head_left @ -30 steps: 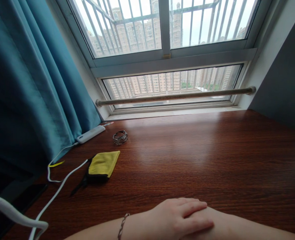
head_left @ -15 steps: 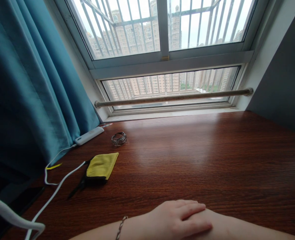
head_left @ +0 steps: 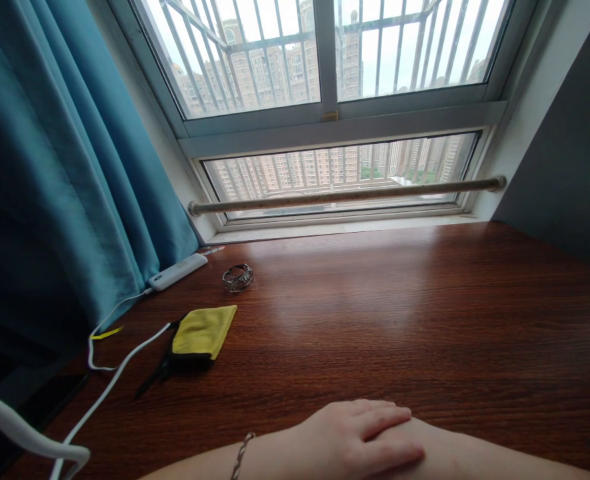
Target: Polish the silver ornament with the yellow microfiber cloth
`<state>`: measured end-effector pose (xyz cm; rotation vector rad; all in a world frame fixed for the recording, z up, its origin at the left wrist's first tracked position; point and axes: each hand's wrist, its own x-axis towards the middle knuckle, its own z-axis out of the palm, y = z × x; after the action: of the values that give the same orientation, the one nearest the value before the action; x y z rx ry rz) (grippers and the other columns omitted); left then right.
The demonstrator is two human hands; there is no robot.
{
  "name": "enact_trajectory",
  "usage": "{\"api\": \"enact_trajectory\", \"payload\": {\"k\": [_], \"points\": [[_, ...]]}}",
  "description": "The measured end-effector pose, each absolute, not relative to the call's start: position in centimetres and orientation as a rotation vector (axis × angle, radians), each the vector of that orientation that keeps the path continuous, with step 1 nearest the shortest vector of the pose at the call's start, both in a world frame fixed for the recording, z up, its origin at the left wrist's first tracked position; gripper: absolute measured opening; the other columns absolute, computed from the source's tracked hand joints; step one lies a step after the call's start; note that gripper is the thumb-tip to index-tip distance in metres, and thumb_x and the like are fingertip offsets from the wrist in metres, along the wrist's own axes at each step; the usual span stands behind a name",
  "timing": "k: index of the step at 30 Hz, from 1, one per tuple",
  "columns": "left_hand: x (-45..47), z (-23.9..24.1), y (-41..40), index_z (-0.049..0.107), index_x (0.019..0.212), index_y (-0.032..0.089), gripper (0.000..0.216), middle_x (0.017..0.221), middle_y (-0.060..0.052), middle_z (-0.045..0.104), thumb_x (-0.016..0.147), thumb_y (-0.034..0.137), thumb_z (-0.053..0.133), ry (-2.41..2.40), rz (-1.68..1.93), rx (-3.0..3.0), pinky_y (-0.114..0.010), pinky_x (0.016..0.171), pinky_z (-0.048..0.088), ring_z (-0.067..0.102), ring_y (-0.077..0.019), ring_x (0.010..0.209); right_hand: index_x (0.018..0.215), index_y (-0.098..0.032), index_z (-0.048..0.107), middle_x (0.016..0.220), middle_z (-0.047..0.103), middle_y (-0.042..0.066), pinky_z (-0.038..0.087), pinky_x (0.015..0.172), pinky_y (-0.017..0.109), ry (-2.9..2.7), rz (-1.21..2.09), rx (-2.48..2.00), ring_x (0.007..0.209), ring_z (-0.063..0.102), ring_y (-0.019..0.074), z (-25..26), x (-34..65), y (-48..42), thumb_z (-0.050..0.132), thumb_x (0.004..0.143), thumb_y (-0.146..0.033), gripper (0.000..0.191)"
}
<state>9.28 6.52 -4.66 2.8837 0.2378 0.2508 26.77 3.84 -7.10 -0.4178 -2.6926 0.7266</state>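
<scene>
My left hand (head_left: pixel 359 437) rests flat on my right forearm (head_left: pixel 475 457) at the bottom of the head view. Its fingers are stretched out and hold nothing. A braided bracelet (head_left: pixel 241 456) circles the left wrist. My right hand does not show; its forearm runs under the left hand. Away to the left on the brown wooden surface (head_left: pixel 375 320) lies a small yellow and black cloth pouch (head_left: pixel 202 331). Beyond it sits a silver openwork ring-shaped piece (head_left: pixel 238 278). Neither is touched.
A white power strip (head_left: pixel 179 271) lies by the blue curtain (head_left: pixel 75 167). White cables (head_left: pixel 109 385) run along the left, with a yellow strip (head_left: pixel 107 333) close by. A metal rail (head_left: pixel 349 196) crosses the barred window at the back; a grey wall (head_left: pixel 565 167) stands right.
</scene>
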Motion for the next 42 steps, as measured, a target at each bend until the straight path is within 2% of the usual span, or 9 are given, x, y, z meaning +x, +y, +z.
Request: {"api": "enact_trajectory", "payload": {"k": [30,42], "points": [[9.1,-4.0,6.58,0.043,0.13,0.014,0.04,0.139,-0.013,0.037,0.095,0.03,0.033,0.223,0.115,2.813,-0.028,0.107,0.03,0.038,-0.0221,0.126,0.109,-0.019,0.056,0.117,0.054,0.009,0.046,0.087,0.039,-2.731,0.655,-0.414,0.101,0.054,0.0181,-7.43,26.79,3.85,0.046,0.089,-0.036,0.028],[9.16,-3.86,6.56,0.043,0.13,0.014,0.04,0.139,-0.014,0.037,0.095,0.03,0.033,0.223,0.117,2.824,-0.029,0.106,0.032,0.039,-0.0228,0.126,0.11,-0.019,0.055,0.117,0.053,0.009,0.047,0.086,0.039,-2.743,0.646,-0.4,0.1,0.054,0.0178,-7.34,26.79,3.85,0.046,0.089,-0.035,0.027]]}}
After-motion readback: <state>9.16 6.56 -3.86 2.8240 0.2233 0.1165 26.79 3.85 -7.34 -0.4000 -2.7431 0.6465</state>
